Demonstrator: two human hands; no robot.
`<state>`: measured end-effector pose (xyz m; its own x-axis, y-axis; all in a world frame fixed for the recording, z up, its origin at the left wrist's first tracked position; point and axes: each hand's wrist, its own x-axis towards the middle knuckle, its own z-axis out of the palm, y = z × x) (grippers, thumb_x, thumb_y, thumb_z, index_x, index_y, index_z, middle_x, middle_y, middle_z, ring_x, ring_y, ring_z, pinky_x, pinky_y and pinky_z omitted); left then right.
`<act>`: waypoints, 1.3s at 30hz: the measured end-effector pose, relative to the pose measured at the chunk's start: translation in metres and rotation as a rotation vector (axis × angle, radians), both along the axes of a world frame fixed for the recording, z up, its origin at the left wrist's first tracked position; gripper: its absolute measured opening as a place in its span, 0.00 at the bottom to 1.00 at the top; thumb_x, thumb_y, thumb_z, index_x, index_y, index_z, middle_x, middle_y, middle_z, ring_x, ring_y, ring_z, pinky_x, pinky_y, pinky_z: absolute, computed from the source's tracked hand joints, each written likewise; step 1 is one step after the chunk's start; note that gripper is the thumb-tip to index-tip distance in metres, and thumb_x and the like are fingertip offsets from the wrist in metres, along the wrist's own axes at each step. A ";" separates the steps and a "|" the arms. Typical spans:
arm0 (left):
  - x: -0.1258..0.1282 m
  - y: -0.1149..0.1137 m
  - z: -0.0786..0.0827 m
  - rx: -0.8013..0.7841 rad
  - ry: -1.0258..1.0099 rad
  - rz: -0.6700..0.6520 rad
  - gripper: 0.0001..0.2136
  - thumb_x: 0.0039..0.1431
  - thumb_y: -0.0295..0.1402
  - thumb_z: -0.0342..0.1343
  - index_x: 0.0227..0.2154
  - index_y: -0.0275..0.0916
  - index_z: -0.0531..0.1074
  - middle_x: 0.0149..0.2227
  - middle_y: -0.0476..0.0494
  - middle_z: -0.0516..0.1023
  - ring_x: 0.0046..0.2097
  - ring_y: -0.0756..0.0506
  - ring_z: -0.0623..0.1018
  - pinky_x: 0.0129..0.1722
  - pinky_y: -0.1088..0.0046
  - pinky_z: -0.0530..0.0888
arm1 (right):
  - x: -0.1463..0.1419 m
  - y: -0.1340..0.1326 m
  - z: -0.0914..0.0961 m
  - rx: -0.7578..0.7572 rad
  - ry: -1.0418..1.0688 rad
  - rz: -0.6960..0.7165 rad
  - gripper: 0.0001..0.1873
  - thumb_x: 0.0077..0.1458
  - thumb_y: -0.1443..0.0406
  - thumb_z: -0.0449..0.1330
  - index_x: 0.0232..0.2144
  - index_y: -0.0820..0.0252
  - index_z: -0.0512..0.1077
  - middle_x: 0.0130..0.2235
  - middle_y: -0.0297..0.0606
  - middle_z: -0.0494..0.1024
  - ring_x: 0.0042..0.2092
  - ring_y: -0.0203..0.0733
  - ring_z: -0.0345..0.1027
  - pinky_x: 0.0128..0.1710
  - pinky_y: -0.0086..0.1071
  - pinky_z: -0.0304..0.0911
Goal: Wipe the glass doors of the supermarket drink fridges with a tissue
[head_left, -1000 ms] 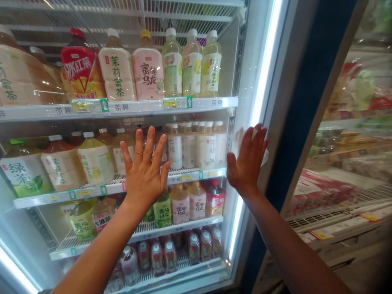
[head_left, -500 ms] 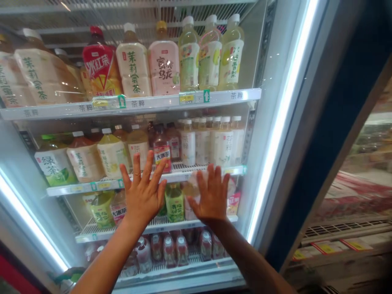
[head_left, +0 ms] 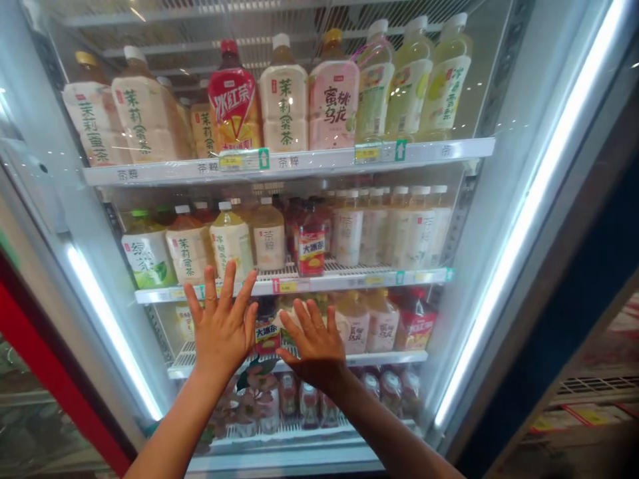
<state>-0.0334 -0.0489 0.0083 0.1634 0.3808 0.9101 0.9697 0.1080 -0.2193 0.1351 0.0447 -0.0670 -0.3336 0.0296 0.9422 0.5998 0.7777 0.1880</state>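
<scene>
Both arms reach out in front of a lit drinks fridge. My left hand (head_left: 219,326) is open with spread fingers and holds nothing; its fingertips overlap the middle shelf edge (head_left: 324,284) in view. To its right, my right hand (head_left: 315,342) is also open and empty, in front of the lower shelf. Between the hands shows a dark tea bottle (head_left: 267,330). Whether either palm touches glass, I cannot tell. Above the hands stand a green tea bottle (head_left: 147,256), a red-labelled iced tea bottle (head_left: 311,246) and white-labelled bottles (head_left: 348,229).
The top shelf (head_left: 299,159) carries large bottles, among them a red one (head_left: 232,106) and a pink one (head_left: 333,100). Several small bottles (head_left: 308,402) fill the bottom. Light strips (head_left: 534,213) run up both sides. A red edge (head_left: 54,359) lies at left, price tags (head_left: 594,416) at right.
The view has turned left, so the fridge appears farther right. My right hand has come closer to my left hand and a bit lower. Both stay open.
</scene>
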 end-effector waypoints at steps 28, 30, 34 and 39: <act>-0.118 -0.070 -0.019 0.032 -0.149 0.091 0.34 0.68 0.33 0.52 0.73 0.51 0.44 0.76 0.44 0.40 0.76 0.35 0.38 0.72 0.37 0.36 | -0.122 -0.052 0.043 0.136 -0.326 0.141 0.34 0.70 0.56 0.50 0.72 0.64 0.52 0.74 0.40 0.50 0.76 0.45 0.31 0.76 0.49 0.34; -0.124 -0.068 -0.017 0.034 -0.129 0.090 0.34 0.68 0.33 0.52 0.73 0.51 0.44 0.76 0.44 0.40 0.76 0.35 0.38 0.72 0.38 0.36 | -0.130 -0.049 0.086 0.092 -0.287 0.107 0.36 0.70 0.55 0.49 0.73 0.63 0.47 0.75 0.40 0.46 0.76 0.46 0.29 0.76 0.50 0.33; -0.128 -0.067 -0.015 0.019 -0.124 0.076 0.35 0.68 0.33 0.52 0.73 0.51 0.43 0.76 0.42 0.41 0.76 0.35 0.39 0.72 0.38 0.38 | -0.141 -0.047 0.146 0.008 -0.164 0.083 0.40 0.70 0.51 0.47 0.74 0.66 0.40 0.76 0.45 0.40 0.76 0.50 0.23 0.75 0.55 0.28; -0.129 -0.071 -0.018 0.020 -0.114 0.081 0.35 0.68 0.32 0.52 0.73 0.48 0.43 0.76 0.41 0.41 0.76 0.36 0.41 0.73 0.42 0.40 | -0.132 -0.054 0.063 0.172 -0.384 0.169 0.39 0.68 0.54 0.52 0.72 0.69 0.48 0.75 0.44 0.47 0.76 0.48 0.30 0.76 0.48 0.38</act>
